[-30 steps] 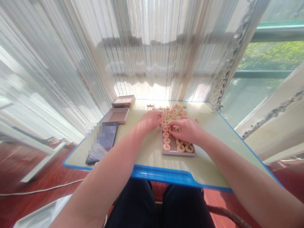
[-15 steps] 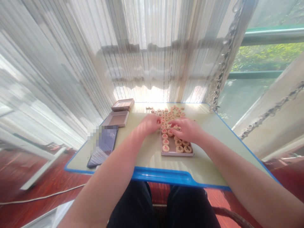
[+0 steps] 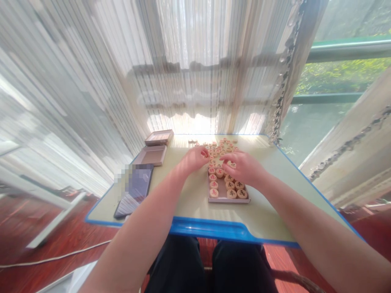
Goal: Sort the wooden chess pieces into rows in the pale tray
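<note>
Round wooden Chinese chess pieces with red and black characters lie in a shallow box [image 3: 222, 200] near the table's front. Red ones line the box's left side, among them a piece [image 3: 219, 172] in a second column; black ones [image 3: 231, 193] fill the right. My left hand [image 3: 197, 158] is just beyond the box's far left corner, fingertips pinched on what looks like a red-marked Chinese chess piece [image 3: 206, 155]. Over the box's far right part hovers my right hand [image 3: 241, 166], thumb and fingers apart, partly hiding the pieces beneath.
Loose Chinese chess pieces [image 3: 216, 149] are spread behind the box. At the left are an open, shallow box tray [image 3: 152, 155], another box [image 3: 159, 137] behind it and a dark tablet-like device [image 3: 136, 191]. A blue rim [image 3: 210, 228] edges the table; curtains hang beyond.
My right hand has drawn slightly away from the red piece in the second column, which shows more fully now. My left hand stays nearly in place. The view has shifted a little.
</note>
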`<act>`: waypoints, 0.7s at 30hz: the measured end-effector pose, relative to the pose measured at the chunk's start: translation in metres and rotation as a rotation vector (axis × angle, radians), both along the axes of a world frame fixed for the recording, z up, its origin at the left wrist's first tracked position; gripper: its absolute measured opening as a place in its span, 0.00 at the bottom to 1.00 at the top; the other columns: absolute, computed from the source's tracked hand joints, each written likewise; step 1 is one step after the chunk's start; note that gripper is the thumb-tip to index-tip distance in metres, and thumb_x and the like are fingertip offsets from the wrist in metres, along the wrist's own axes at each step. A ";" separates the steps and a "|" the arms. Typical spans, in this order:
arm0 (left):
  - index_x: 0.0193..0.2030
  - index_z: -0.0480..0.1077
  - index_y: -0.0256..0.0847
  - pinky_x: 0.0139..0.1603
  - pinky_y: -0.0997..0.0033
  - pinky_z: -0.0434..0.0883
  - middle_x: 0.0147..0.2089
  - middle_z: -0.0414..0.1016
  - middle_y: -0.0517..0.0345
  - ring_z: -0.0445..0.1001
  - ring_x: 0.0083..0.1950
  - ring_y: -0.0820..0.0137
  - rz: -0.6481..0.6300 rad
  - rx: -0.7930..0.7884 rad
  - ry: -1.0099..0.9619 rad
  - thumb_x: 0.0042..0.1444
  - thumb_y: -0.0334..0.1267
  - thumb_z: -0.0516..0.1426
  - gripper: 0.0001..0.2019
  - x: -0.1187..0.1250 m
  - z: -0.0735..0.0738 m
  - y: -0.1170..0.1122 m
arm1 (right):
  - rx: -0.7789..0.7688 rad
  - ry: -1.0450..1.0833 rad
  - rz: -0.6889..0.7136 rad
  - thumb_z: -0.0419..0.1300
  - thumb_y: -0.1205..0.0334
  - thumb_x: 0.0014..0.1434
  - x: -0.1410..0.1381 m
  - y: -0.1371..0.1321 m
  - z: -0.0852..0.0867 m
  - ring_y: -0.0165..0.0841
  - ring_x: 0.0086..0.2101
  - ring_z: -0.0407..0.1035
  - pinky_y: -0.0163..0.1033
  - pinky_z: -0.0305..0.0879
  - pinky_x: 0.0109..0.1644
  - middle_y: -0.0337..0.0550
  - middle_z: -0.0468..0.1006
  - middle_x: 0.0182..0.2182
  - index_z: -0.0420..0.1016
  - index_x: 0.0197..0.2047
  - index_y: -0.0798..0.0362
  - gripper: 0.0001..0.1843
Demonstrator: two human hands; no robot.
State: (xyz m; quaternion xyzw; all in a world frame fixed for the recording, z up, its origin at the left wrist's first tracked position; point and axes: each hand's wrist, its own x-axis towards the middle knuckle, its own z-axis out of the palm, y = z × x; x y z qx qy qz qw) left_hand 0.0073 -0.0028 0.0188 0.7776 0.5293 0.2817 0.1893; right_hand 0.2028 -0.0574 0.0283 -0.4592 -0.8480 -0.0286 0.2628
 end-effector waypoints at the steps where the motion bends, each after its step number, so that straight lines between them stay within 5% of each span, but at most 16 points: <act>1: 0.38 0.71 0.37 0.35 0.72 0.69 0.38 0.74 0.53 0.72 0.37 0.68 -0.009 -0.055 -0.079 0.43 0.40 0.60 0.14 0.001 0.002 -0.002 | 0.005 -0.003 -0.005 0.54 0.62 0.55 -0.001 -0.001 0.000 0.37 0.38 0.70 0.41 0.65 0.43 0.41 0.80 0.35 0.76 0.42 0.51 0.14; 6: 0.37 0.69 0.36 0.25 0.77 0.66 0.32 0.74 0.56 0.69 0.27 0.76 -0.168 -0.343 -0.385 0.41 0.44 0.64 0.17 0.004 0.015 -0.015 | 0.038 0.036 -0.010 0.55 0.62 0.56 -0.006 -0.002 -0.003 0.38 0.40 0.71 0.41 0.66 0.43 0.43 0.79 0.37 0.75 0.45 0.51 0.14; 15: 0.35 0.72 0.31 0.39 0.72 0.72 0.32 0.76 0.52 0.74 0.33 0.75 -0.252 -0.598 -0.855 0.39 0.36 0.67 0.16 0.007 0.016 -0.016 | 0.080 0.251 -0.014 0.57 0.62 0.56 -0.007 0.001 -0.004 0.35 0.34 0.70 0.41 0.66 0.40 0.45 0.77 0.37 0.73 0.43 0.52 0.11; 18: 0.42 0.72 0.33 0.27 0.79 0.68 0.33 0.76 0.52 0.75 0.32 0.74 -0.256 -0.612 -0.831 0.40 0.37 0.67 0.20 0.006 0.018 -0.017 | 0.070 0.319 0.021 0.56 0.62 0.57 -0.007 0.001 -0.004 0.33 0.32 0.69 0.41 0.66 0.39 0.45 0.76 0.38 0.73 0.41 0.51 0.09; 21: 0.43 0.72 0.34 0.15 0.83 0.53 0.34 0.76 0.51 0.70 0.24 0.80 -0.245 -0.604 -0.688 0.42 0.40 0.66 0.21 0.005 0.021 -0.019 | 0.048 0.382 0.044 0.55 0.61 0.58 -0.006 0.002 -0.004 0.31 0.31 0.68 0.40 0.66 0.39 0.45 0.75 0.39 0.73 0.41 0.51 0.09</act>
